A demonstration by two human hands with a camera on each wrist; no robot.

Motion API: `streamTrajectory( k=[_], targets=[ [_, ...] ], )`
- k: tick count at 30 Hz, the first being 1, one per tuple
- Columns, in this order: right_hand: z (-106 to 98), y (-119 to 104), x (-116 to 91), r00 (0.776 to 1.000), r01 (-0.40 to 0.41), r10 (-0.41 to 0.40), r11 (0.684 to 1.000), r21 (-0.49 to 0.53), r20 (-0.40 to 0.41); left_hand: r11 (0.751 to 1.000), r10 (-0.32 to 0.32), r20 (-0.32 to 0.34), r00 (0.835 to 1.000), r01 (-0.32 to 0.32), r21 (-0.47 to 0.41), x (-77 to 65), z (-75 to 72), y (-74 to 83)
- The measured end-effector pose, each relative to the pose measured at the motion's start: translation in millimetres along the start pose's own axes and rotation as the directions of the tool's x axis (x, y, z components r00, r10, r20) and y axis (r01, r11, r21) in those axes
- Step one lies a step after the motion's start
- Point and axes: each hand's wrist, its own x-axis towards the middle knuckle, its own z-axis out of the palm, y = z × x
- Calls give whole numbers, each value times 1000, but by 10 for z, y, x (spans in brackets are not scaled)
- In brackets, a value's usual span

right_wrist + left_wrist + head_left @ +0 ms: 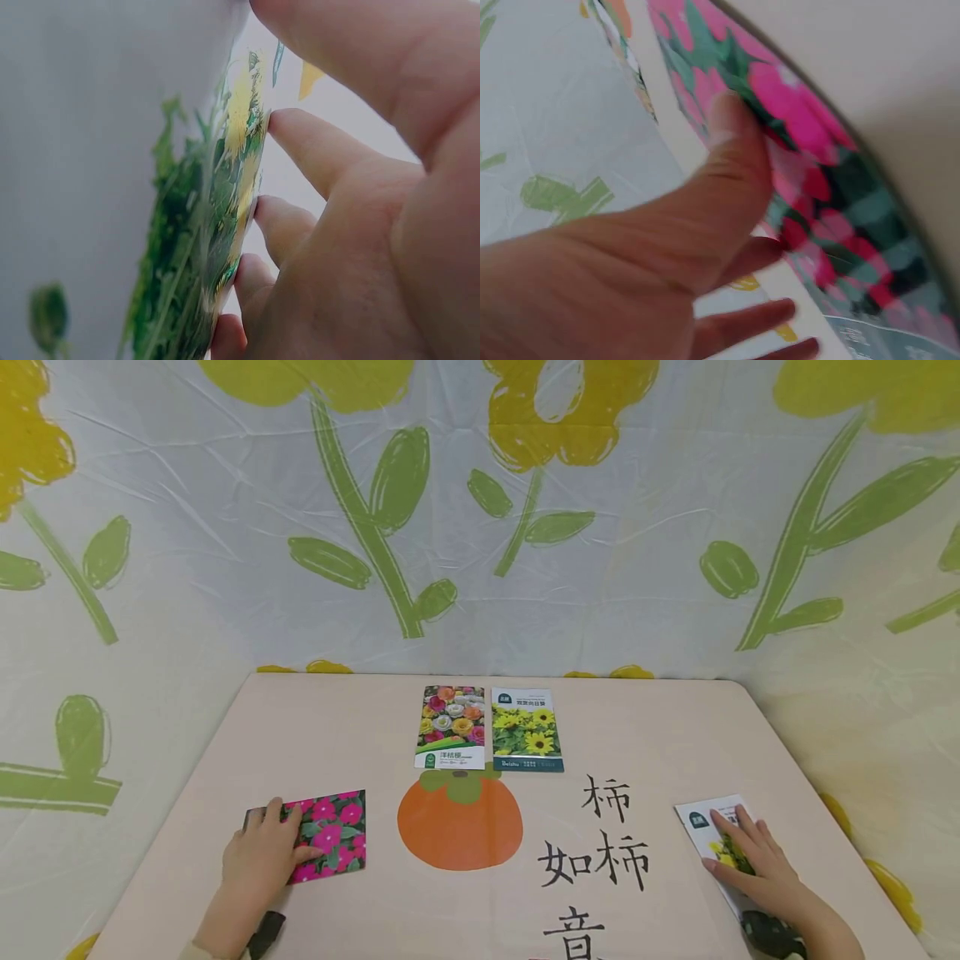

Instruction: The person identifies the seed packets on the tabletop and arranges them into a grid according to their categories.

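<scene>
My left hand (258,852) rests on a seed packet (327,837) printed with pink flowers and green leaves, at the left of the table. Its thumb (735,142) lies across the printed face in the left wrist view, with the other fingers spread toward the far end. On the right, my right hand (768,868) lies with spread fingers over a white seed packet (699,831) with yellow flowers. Fingertips touch that packet's printed face (236,172) in the right wrist view. The hand covers much of it in the head view.
Two more seed packets stand side by side at the back: one with mixed-colour blooms (452,727), one with yellow sunflowers (527,731). The pale table (345,927) bears a printed orange persimmon (460,827) and black characters. A flower-patterned cloth (600,602) hangs behind.
</scene>
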Motion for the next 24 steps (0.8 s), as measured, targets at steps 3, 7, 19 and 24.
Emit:
streamTrajectory(
  k=[3,7,19,24],
  targets=[
    [4,4,-1,1000,2,-2,1000,-3,-3,996,79,-63,995,-81,-27,4,45,-65],
    [7,8,-1,1000,3,-3,1000,-4,-6,980,170,-102,980,-180,-90,25,81,-142],
    [13,11,-7,1000,14,-14,1000,0,-13,872,390,-166,906,-422,-250,74,205,-238],
    [17,17,-10,1000,18,-17,1000,2,-15,847,412,-144,900,-437,-302,68,229,-274]
  ],
)
